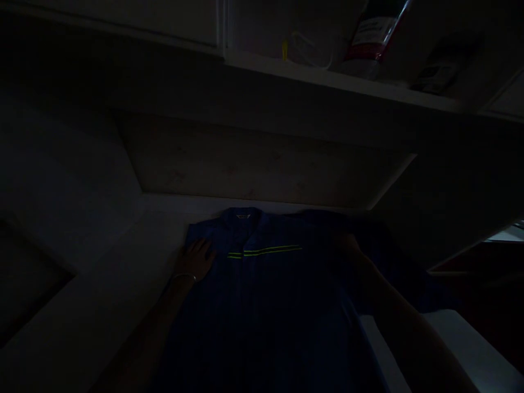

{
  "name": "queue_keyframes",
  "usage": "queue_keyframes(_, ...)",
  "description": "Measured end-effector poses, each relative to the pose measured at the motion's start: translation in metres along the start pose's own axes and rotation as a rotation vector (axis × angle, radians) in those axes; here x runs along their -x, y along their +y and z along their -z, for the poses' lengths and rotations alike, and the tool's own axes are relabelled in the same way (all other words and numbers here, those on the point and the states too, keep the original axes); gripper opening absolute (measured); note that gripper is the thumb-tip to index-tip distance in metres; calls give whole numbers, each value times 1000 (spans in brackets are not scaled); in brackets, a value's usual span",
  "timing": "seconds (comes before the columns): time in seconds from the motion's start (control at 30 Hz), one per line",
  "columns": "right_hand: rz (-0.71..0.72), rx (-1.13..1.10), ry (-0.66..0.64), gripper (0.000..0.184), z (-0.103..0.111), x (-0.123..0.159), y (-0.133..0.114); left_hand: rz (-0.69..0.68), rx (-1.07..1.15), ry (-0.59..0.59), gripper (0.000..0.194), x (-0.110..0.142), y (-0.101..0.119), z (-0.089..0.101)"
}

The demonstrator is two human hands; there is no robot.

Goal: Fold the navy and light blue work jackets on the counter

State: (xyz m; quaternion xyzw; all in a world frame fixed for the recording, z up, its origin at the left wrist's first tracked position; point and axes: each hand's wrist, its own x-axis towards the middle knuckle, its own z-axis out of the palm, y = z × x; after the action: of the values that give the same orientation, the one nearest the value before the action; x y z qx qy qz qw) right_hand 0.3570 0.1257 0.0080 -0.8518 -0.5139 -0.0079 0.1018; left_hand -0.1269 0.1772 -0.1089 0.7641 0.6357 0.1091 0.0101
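Observation:
A dark blue work jacket (pixel 262 295) lies spread out front side up, its collar towards the far end. Two thin yellow-green stripes cross its chest, and a small pale label shows inside the collar. My left hand (pixel 198 259) rests on the cloth near the left shoulder, fingers stretched out and apart, with a thin bracelet at the wrist. Over by the right sleeve is my right hand (pixel 347 244), touching or very close to the blue cloth. Deep shadow hides its fingers, so I cannot make out whether it grips the sleeve.
Pale surface (pixel 123 284) shows beside the jacket on the left. A panel (pixel 254 164) stands behind the collar. Above runs a shelf (pixel 327 76) holding a red-labelled bottle or pack (pixel 370 35), a dark packet (pixel 438 71), a white cord (pixel 313 52) and a small yellow item (pixel 284 49). Light is very dim.

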Motion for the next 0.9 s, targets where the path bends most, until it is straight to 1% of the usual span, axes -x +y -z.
queue_keyframes(0.1, 57, 23, -96, 33, 1, 2, -25, -9, -1, 13, 57, 1, 2, 3)
queue_keyframes(0.2, 223, 30, -150, 39, 1, 17, -62, -19, 5, 26, 56, 1, 2, 4)
queue_keyframes(0.27, 334, -33, -200, 45, 1, 25, -86, -14, 14, 26, 56, 1, 1, 3)
queue_keyframes(0.33, 368, -140, -196, 51, 0, 26, -105, -10, 22, 28, 55, 1, 0, 2)
queue_keyframes(0.37, 360, -185, -162, 53, -2, 25, -110, -12, 27, 27, 55, 1, 0, 1)
queue_keyframes(0.43, 348, -200, -25, 54, -12, 21, -114, -17, 34, 22, 56, 1, 0, 1)
queue_keyframes(0.47, 351, -164, 36, 55, -21, 20, -114, -16, 35, 21, 56, 1, 0, 1)
queue_keyframes(0.5, 362, -105, 63, 55, -32, 20, -111, -14, 34, 21, 56, 1, 0, 0)
queue_keyframes(0.53, 375, -30, 52, 55, -45, 22, -108, -11, 32, 24, 56, 0, 0, 0)
queue_keyframes(0.57, 382, 52, -2, 55, -59, 24, -105, -7, 31, 30, 56, 0, 0, 0)
queue_keyframes(0.63, 380, 178, -158, 54, -85, 29, -98, -10, 34, 35, 56, 0, -1, -2)
queue_keyframes(0.7, 374, 228, -233, 54, -102, 32, -93, -23, 43, 42, 56, 0, -2, -2)
queue_keyframes(0.77, 397, 237, -236, 53, -109, 32, -91, -28, 63, 48, 54, 1, -2, -2)
queue_keyframes(0.83, 416, 222, -229, 53, -106, 32, -91, -16, 111, 52, 52, 2, -2, -1)
queue_keyframes(0.87, 412, 208, -202, 52, -102, 34, -91, -3, 166, 53, 50, 1, -2, 0)
queue_keyframes(0.9, 403, 190, -147, 52, -97, 38, -90, 16, 239, 55, 48, -1, -1, 1)
